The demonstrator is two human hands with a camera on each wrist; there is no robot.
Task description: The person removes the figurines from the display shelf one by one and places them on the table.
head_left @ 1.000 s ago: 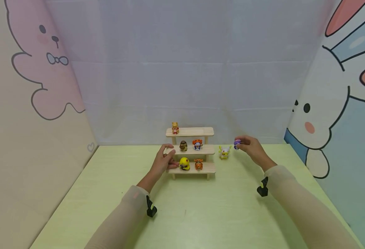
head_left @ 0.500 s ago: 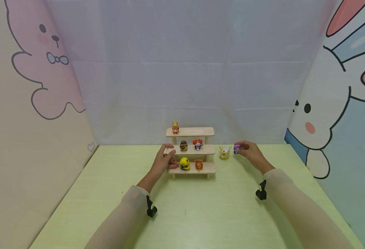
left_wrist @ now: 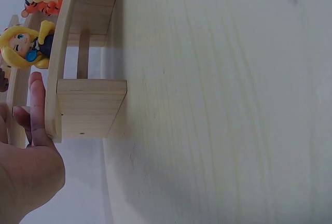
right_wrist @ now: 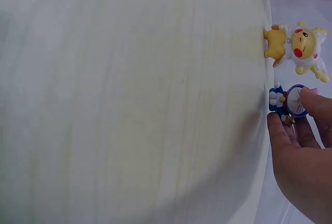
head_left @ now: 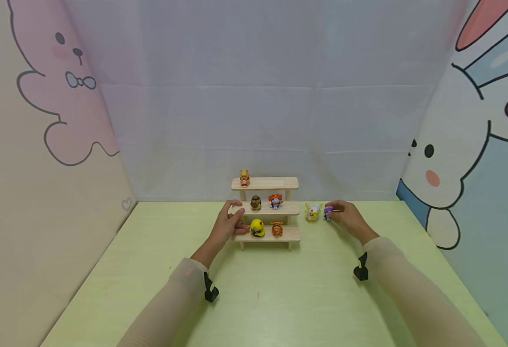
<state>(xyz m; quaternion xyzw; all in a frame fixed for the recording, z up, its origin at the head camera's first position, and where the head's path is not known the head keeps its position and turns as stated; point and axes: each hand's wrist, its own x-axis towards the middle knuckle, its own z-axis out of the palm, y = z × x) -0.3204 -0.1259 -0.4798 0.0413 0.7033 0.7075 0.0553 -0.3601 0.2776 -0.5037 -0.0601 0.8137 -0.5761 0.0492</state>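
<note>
My left hand is at the left end of a three-tier wooden display shelf. Its thumb and index finger grip the middle board's end, while other fingers lie along the bottom board beside a yellow-haired figurine. My right hand pinches a small blue-and-purple cat figurine by its head. That figurine is upright, its feet at the tabletop, just right of a white-and-yellow figurine. The two figurines stand slightly apart.
A tiger figurine shares the bottom tier. On the middle tier stand a brown owl figurine and an orange-hooded figurine. A bear figurine stands at the top left. Behind the pale table hangs a white cloth.
My right hand has lowered the blue-and-purple cat figurine to the tabletop and moved it slightly left, beside the white-and-yellow one. The left hand stays at the shelf.
</note>
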